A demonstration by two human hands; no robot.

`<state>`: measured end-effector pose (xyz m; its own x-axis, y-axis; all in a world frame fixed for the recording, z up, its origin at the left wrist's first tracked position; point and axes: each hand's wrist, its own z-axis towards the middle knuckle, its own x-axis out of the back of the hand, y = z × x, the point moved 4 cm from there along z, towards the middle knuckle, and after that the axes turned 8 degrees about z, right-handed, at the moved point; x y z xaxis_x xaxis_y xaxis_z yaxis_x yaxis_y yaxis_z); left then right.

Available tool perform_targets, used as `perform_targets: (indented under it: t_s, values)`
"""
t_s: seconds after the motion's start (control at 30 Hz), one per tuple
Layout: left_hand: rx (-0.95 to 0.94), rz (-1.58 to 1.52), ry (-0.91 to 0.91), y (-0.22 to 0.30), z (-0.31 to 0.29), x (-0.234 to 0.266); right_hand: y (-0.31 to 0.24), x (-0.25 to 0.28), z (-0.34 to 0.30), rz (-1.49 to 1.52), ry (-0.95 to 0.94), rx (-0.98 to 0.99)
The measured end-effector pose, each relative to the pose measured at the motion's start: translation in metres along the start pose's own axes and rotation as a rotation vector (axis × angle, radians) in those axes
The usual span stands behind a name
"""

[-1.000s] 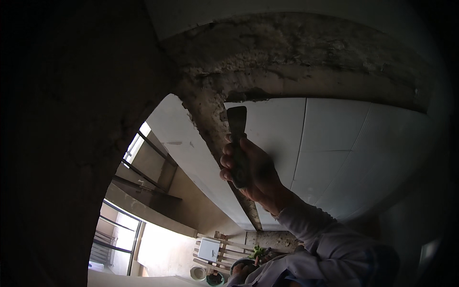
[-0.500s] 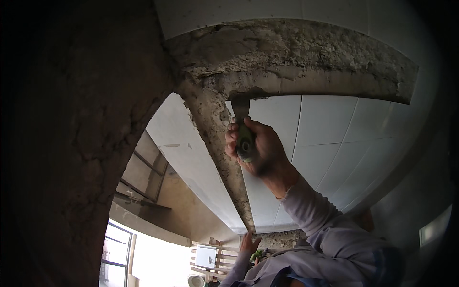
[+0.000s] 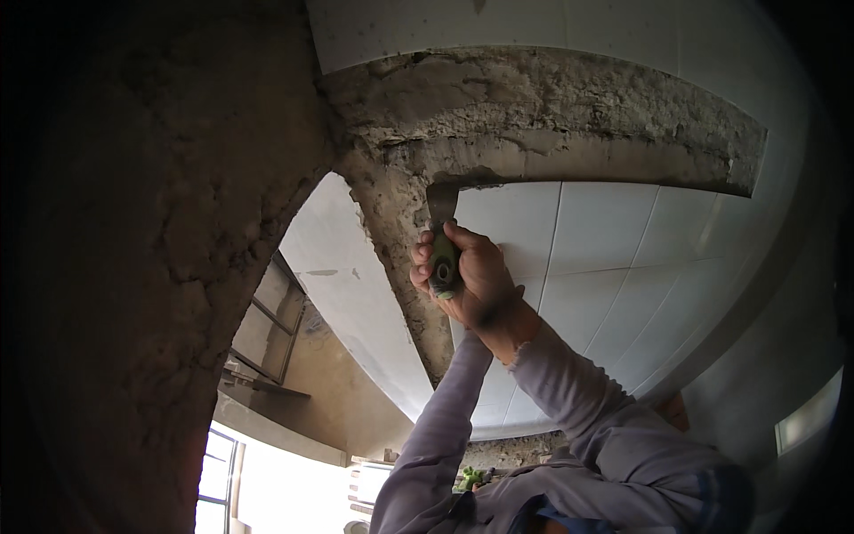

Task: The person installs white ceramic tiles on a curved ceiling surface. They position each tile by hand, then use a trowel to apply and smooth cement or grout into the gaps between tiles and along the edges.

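The scraper [image 3: 444, 258] lies in the right hand [image 3: 482, 271], at the left end of the tiles [image 3: 592, 222]. Mortar [image 3: 551, 98] borders their far side. Left, the wall [image 3: 169, 222]; the window [image 3: 215, 476] seems behind it, near left.

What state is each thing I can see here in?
Right hand: closed around the scraper.
Scraper: gripped, blade toward the picture's top.
Left arm: raised, its end hidden behind the right hand.
Tiles: in place, rows joined.
Bare strip: rough, untiled.
Left wall: cracked.
Window: bright; open or shut unclear.
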<state>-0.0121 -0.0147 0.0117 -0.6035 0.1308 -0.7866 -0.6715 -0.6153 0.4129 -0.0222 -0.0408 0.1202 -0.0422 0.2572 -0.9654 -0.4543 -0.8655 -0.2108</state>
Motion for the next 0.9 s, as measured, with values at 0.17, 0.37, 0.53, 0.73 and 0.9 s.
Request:
perform_targets:
  t_s: [0.17, 0.37, 0.53, 0.73, 0.9]
  values:
    - [0.043, -0.102, -0.052, -0.005, 0.006, 0.019, 0.000, -0.008, -0.017, -0.067, 0.027, 0.039]
    - [0.074, -0.007, 0.038, -0.011, 0.010, 0.024, -0.011, 0.005, -0.003, -0.096, -0.002, 0.127]
    - [0.027, 0.254, 0.081, -0.007, 0.013, 0.025, -0.013, 0.008, -0.029, -0.162, -0.078, 0.102]
    - [-0.071, 0.701, 0.128, -0.006, 0.024, 0.015, -0.032, 0.016, -0.016, -0.131, -0.004, 0.126]
    - [-0.207, 1.085, 0.150, 0.006, 0.022, 0.010, -0.028, -0.002, -0.045, -0.258, -0.023, -0.009]
